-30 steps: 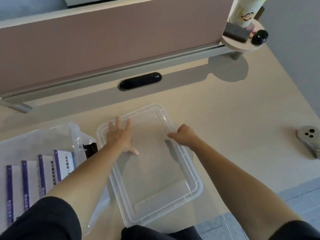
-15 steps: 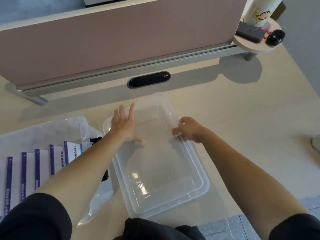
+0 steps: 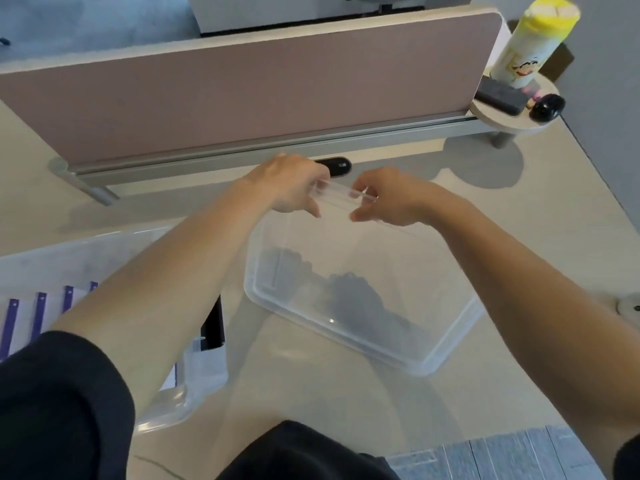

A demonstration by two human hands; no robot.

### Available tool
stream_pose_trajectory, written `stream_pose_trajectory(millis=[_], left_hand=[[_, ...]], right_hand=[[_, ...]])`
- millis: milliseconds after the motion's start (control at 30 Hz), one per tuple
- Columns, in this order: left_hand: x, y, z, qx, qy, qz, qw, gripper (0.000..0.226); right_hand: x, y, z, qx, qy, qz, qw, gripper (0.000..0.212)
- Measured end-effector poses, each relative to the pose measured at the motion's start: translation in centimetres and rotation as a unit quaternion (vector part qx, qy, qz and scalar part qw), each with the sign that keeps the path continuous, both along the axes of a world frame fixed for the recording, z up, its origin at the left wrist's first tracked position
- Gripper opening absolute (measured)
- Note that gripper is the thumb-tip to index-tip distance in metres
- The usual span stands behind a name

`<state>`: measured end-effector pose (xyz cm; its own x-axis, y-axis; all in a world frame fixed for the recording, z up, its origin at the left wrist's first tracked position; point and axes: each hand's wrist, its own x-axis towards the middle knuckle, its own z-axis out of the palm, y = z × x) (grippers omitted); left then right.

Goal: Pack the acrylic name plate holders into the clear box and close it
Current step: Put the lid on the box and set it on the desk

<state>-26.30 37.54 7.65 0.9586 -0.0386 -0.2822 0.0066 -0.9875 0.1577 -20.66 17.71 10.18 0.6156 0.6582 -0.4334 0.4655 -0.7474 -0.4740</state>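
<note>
In the middle of the desk is a clear plastic lid (image 3: 363, 271), shaped like a shallow tray. It is tilted, with its far edge raised and its near edge low over the desk. My left hand (image 3: 291, 187) and my right hand (image 3: 391, 197) pinch that raised far edge side by side. At the left stands the clear box (image 3: 104, 251), partly hidden by my left arm. Inside it stand several acrylic name plate holders (image 3: 41, 317) with purple strips, in a row.
A black latch-like part (image 3: 213, 327) shows at the box's right side. A pink partition (image 3: 242, 84) with a black oval fitting (image 3: 337, 167) bounds the desk's far side. A round shelf (image 3: 512, 119) at the back right carries a yellow bottle (image 3: 533, 39). A white round device (image 3: 628, 306) lies at the right edge.
Both hands moved from the flat lid's sides to its far edge and lifted it, so the lid now tilts up. The camera view shifted back.
</note>
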Motion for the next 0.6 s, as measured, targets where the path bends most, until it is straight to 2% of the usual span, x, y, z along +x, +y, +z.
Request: stream_pose_trajectory(millis=[67,167,233,333,467,600], left_hand=[[-0.8,0.4,0.2,0.000,-0.047,0.007,0.999,0.042],[-2.0,0.9,1.6,0.013,-0.132,0.023,0.991,0.042],[-3.0,1.0,2.4,0.032,-0.193,0.040,0.980,0.040],[-4.7,1.0,2.6,0.035,-0.267,0.084,0.959,0.036],[-8.0,0.4,1.5,0.030,-0.275,0.128,0.952,0.029],[-11.7,-0.1,0.4,0.034,-0.201,0.122,0.971,0.023]], right_hand=[[0.1,-1.0,1.7,-0.036,-0.015,0.022,0.999,0.049],[0.5,-3.0,4.5,-0.053,0.015,0.008,0.998,0.063],[0.6,-4.2,5.9,-0.037,0.029,-0.016,0.999,0.058],[0.2,-5.4,6.5,-0.019,-0.023,0.021,0.999,0.044],[-2.3,-5.8,5.3,-0.023,-0.080,0.068,0.994,0.030],[-7.0,-6.3,3.1,-0.010,-0.036,0.050,0.998,0.019]])
